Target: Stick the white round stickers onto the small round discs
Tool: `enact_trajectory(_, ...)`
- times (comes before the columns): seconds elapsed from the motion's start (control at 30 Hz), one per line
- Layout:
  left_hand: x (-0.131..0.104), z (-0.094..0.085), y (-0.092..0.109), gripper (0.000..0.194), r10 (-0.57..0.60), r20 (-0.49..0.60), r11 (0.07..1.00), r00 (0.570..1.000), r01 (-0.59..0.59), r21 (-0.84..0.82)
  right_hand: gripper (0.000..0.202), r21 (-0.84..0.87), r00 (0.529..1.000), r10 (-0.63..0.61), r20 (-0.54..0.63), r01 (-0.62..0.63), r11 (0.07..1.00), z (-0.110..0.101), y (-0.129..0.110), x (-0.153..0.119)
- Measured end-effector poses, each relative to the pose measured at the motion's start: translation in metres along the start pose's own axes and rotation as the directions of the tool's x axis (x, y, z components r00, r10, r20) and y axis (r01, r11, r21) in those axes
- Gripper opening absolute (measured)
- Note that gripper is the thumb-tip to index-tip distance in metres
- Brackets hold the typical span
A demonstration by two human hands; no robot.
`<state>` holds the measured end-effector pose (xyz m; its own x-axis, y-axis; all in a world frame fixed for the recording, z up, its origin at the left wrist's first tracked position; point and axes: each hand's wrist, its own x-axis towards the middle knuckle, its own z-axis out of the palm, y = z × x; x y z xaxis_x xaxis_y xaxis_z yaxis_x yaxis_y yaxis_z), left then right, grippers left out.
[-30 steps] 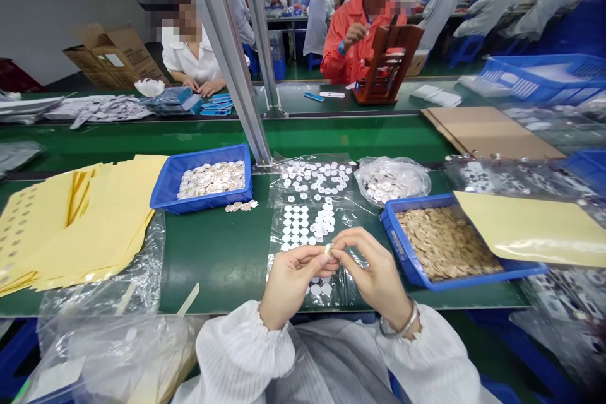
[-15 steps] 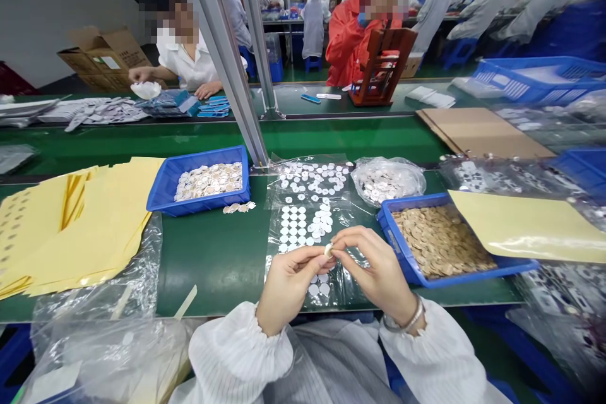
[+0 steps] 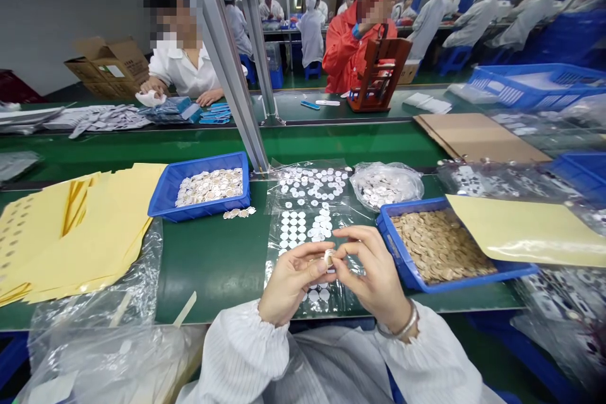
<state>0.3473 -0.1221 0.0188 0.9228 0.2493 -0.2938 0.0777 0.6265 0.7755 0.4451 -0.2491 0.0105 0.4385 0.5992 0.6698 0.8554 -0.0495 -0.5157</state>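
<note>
One small disc (image 3: 329, 258) sits between the curled left hand (image 3: 291, 278) and right hand (image 3: 374, 268), both pinching it.

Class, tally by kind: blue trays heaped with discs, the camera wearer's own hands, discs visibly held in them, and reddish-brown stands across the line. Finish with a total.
Blue trays of discs: 2 (left tray, right tray)
Wearer's hands: 2 (left hand, right hand)
Held disc: 1
Reddish-brown stand: 1
Total: 6
</note>
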Motion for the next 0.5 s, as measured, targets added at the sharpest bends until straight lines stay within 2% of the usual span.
enact_trajectory(0.17, 0.003, -0.004, -0.004, 0.024, -0.006, 0.007, 0.986, 1.0, 0.008, -0.168, 0.009, -0.029, 0.99, -0.084, -0.112, 0.082, 0.996, -0.002, -0.013, -0.003)
enact_trajectory(0.3, 0.004, -0.01, -0.002, 0.026, -0.024, -0.004, 0.98, 1.0, 0.023, -0.199, 0.014, -0.002, 0.971, -0.019, -0.237, 0.019, 1.0, -0.02, -0.006, -0.007)
enact_trajectory(0.37, 0.003, -0.012, -0.002, 0.027, -0.037, -0.019, 0.982, 0.999, 0.033, -0.187, 0.014, -0.067, 0.934, 0.044, -0.354, -0.072, 0.995, -0.034, 0.014, -0.014)
enact_trajectory(0.4, 0.003, -0.013, -0.003, 0.027, -0.049, -0.03, 0.984, 0.998, 0.043, -0.175, 0.011, -0.13, 0.9, 0.085, -0.427, -0.155, 0.979, -0.042, 0.028, -0.019)
enact_trajectory(0.47, 0.004, -0.015, -0.006, 0.029, -0.082, -0.056, 0.987, 0.995, 0.074, -0.14, 0.011, -0.268, 0.828, 0.19, -0.528, -0.374, 0.888, -0.058, 0.059, -0.035)
enact_trajectory(0.5, 0.006, -0.016, -0.008, 0.03, -0.103, -0.067, 0.988, 0.992, 0.095, -0.118, 0.018, -0.344, 0.833, 0.24, -0.499, -0.445, 0.827, -0.065, 0.074, -0.044)
